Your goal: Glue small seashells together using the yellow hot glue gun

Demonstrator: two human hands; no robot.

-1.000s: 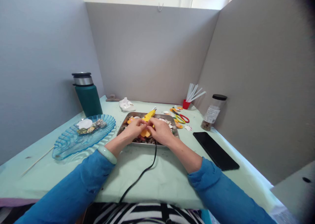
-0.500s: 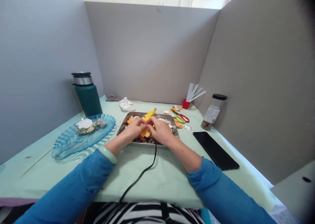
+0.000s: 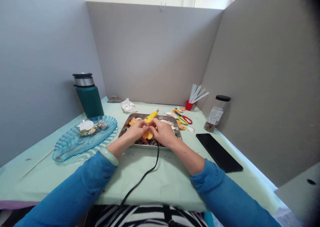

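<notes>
My left hand (image 3: 135, 131) and my right hand (image 3: 163, 132) meet over a metal tray (image 3: 124, 128) full of shells. Both pinch one orange shell (image 3: 147, 134) between their fingertips, just above the tray's contents. A yellow glue gun (image 3: 151, 116) lies in the tray right behind my fingers. Its black cord (image 3: 144, 177) runs back over the tray's front rim and off the table toward me.
A blue glass dish (image 3: 72, 143) with shells and a green flask (image 3: 88, 95) stand at the left. Scissors (image 3: 184, 119), a red cup of sticks (image 3: 190, 104), a jar (image 3: 216, 113) and a black phone (image 3: 219, 152) lie at the right. Grey partition walls enclose the table.
The orange shell has shifted slightly between my fingertips. My hands stay in the same place over the tray.
</notes>
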